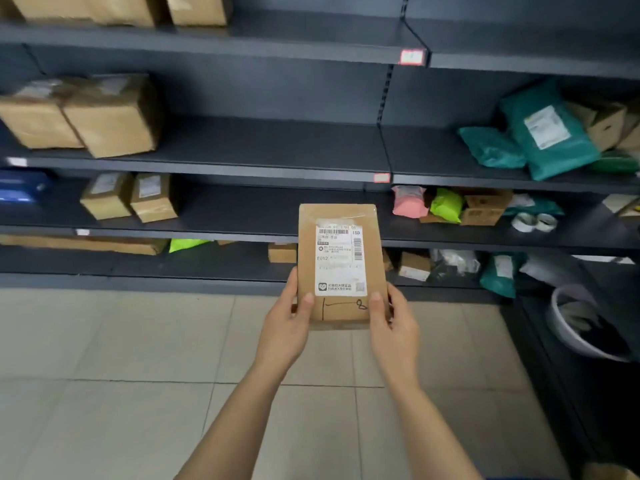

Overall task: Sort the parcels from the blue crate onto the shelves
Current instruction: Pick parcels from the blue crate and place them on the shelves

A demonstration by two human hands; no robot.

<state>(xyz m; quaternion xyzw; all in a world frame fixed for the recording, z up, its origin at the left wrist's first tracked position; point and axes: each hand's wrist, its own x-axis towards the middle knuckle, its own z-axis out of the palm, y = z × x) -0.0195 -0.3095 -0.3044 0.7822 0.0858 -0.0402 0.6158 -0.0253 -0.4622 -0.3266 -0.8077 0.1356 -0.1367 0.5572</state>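
one flat brown cardboard parcel (341, 216) is held upright in mid-air in front of the dark metal shelves (207, 169), above the pale tiled floor (104, 375). the left hand (287, 327) clasps its lower left edge, thumb pressed on the front; the right hand (391, 327) clasps the lower right edge the same way. a smooth white printed label (341, 261) covers most of its face, with pen marks beneath. on the shelf higher up, a long bare stretch lies between blocky brown boxes (114, 116) at the left end and soft, creased teal bags (547, 133) at the right end
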